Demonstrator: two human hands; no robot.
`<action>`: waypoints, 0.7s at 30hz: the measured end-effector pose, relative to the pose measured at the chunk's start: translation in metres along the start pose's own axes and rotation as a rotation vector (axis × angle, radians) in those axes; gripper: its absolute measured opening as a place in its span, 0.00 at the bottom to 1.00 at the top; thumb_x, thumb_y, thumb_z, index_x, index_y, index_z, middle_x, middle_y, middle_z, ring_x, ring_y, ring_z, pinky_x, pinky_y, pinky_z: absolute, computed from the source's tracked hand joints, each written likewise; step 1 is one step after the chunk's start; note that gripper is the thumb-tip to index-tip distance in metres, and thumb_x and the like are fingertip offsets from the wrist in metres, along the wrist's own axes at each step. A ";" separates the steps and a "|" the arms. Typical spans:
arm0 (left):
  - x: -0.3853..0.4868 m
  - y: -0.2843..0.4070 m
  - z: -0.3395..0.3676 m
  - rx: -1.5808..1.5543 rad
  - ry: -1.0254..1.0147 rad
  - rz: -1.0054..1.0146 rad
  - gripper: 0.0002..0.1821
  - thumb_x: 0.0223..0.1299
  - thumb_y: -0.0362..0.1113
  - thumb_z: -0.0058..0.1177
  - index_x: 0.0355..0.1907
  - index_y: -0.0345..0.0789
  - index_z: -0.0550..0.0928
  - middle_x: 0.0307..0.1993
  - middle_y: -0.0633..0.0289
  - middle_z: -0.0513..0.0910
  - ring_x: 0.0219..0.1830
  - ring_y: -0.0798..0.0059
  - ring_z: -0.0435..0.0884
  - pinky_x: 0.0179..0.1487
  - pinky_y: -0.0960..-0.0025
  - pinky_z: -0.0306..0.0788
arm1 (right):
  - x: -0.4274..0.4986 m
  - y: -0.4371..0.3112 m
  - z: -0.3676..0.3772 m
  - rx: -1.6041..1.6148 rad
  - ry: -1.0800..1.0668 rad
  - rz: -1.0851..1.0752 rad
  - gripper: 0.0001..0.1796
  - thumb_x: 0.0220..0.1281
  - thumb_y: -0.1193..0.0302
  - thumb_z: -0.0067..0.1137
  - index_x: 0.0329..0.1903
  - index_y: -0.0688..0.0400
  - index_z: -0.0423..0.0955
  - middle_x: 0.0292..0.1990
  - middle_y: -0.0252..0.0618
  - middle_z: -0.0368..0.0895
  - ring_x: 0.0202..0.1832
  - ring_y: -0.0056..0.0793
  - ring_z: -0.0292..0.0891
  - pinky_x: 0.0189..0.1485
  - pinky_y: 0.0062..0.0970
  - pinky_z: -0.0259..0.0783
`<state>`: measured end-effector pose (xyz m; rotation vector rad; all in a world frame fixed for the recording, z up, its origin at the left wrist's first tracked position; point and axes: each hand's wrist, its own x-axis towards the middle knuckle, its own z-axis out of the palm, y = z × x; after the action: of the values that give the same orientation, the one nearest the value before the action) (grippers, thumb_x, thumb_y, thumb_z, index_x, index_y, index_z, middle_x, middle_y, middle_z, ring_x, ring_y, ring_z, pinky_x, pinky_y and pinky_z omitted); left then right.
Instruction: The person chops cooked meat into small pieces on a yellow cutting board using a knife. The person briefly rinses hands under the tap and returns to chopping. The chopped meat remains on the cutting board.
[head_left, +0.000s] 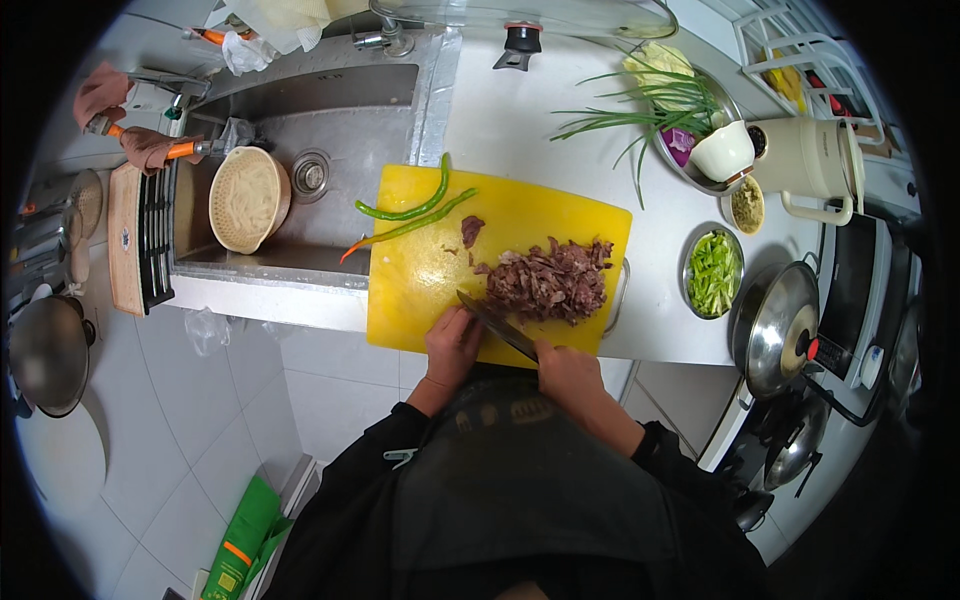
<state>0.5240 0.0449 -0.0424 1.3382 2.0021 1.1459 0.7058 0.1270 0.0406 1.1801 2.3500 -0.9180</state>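
On the yellow cutting board lies a heap of sliced dark cooked meat, with one loose piece to its left. My right hand grips a kitchen knife by the handle, its blade angled toward the upper left along the heap's near side. Close to the blade, at the board's near edge, my left hand has its fingers curled; whatever may be under them is hidden. Two long green chili peppers rest at the upper left of the board, one with an orange-red tip.
Left of the board is a steel sink holding a beige strainer basket. To the right stand a bowl of chopped green peppers, a lidded steel pan and a metal dish with scallions. A cream-coloured appliance is behind.
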 end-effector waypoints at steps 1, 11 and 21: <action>0.000 0.000 0.000 -0.004 -0.001 -0.011 0.10 0.53 0.24 0.63 0.38 0.33 0.80 0.34 0.54 0.81 0.35 0.54 0.82 0.37 0.62 0.76 | 0.003 0.000 0.001 -0.009 -0.009 -0.006 0.06 0.58 0.74 0.50 0.38 0.58 0.72 0.23 0.52 0.80 0.27 0.55 0.80 0.31 0.51 0.75; 0.003 0.001 -0.003 0.052 -0.008 0.009 0.09 0.53 0.25 0.63 0.38 0.34 0.81 0.32 0.54 0.81 0.34 0.54 0.82 0.37 0.61 0.76 | 0.057 -0.021 0.011 0.075 0.133 -0.105 0.09 0.58 0.72 0.54 0.42 0.58 0.73 0.23 0.52 0.81 0.27 0.57 0.80 0.31 0.52 0.75; -0.002 0.004 0.000 0.006 0.010 -0.009 0.10 0.52 0.23 0.62 0.37 0.32 0.78 0.33 0.52 0.80 0.34 0.51 0.81 0.37 0.62 0.75 | -0.014 0.002 -0.012 0.066 0.010 0.025 0.07 0.62 0.69 0.53 0.37 0.59 0.72 0.22 0.53 0.80 0.26 0.58 0.79 0.31 0.53 0.74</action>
<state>0.5267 0.0436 -0.0395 1.3277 2.0185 1.1452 0.7154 0.1277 0.0564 1.2393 2.3231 -0.9904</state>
